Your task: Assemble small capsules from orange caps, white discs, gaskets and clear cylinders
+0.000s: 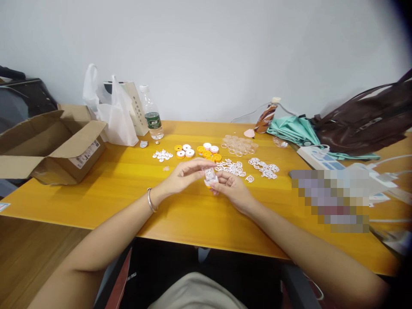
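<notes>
Your workpiece is the small stacked part (211, 179), located in front of you, above the table (180, 223). All positions below are given relative to this part. It shows a white openwork piece uppermost, a clear or whitish section in the middle and orange at the base.

Your right hand (236, 191) grasps the part from its right side, between thumb and fingers. Your left hand (182, 177) arches over its upper left, fingers extended and thumb close against it; whether this hand grips or merely steadies cannot be told.

Just right of and beyond the part lie two groups of white openwork pieces (264, 167). Farther beyond these are the clear rings (238, 153). Directly beyond the part, and to its left, stand orange and white discs (189, 152) in two groups. Farther left lie the small white pieces (162, 156).

Well beyond and left stand the water bottle (153, 120), the white plastic bag (117, 124) and the cardboard box (54, 167). Well beyond and right are the brown bottle (266, 118), the teal fabric (289, 128) and the dark bag (360, 133).
</notes>
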A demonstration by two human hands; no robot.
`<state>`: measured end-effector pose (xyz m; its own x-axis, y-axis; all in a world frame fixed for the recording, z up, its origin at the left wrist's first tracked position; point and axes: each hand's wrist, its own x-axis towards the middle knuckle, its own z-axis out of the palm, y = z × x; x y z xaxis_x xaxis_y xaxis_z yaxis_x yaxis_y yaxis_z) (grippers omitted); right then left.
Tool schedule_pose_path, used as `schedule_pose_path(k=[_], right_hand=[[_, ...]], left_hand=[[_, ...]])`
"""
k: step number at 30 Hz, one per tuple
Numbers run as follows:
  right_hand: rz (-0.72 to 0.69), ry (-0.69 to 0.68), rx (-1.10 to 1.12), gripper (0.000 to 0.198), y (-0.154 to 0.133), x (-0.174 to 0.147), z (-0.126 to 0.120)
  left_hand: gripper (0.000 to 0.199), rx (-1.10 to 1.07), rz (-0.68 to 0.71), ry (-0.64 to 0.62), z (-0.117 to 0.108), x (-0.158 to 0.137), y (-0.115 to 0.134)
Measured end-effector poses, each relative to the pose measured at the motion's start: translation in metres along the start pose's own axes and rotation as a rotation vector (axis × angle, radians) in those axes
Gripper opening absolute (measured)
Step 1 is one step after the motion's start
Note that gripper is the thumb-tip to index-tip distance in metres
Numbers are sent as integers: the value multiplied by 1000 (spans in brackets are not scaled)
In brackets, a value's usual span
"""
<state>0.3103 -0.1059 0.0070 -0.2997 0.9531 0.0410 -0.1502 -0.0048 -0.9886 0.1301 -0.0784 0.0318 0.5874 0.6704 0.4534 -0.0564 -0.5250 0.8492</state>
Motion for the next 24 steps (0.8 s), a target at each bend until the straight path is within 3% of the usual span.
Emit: schedule_pose_path(k=[6, 10, 14, 18, 22, 24], right_hand=[[-19, 2, -30, 26, -1, -1, 1], [-14, 23, -28, 27, -1, -1, 2], [-16, 14, 2, 28, 0, -1, 2], [-22, 15, 0, 29, 0, -2, 3], [-32, -6, -18, 31, -1, -4, 5], [-37, -29, -11, 32, -2, -5, 6]], left_hand=[[30, -103, -45, 142, 5, 0, -5], [29, -192, -63, 64, 6, 0, -6], [33, -150, -39, 147, 6, 0, -7], [35, -227, -48, 42, 6, 0, -6], [43, -159, -53, 93, 8, -2, -4], [44, -220, -71, 42, 7, -2, -2]])
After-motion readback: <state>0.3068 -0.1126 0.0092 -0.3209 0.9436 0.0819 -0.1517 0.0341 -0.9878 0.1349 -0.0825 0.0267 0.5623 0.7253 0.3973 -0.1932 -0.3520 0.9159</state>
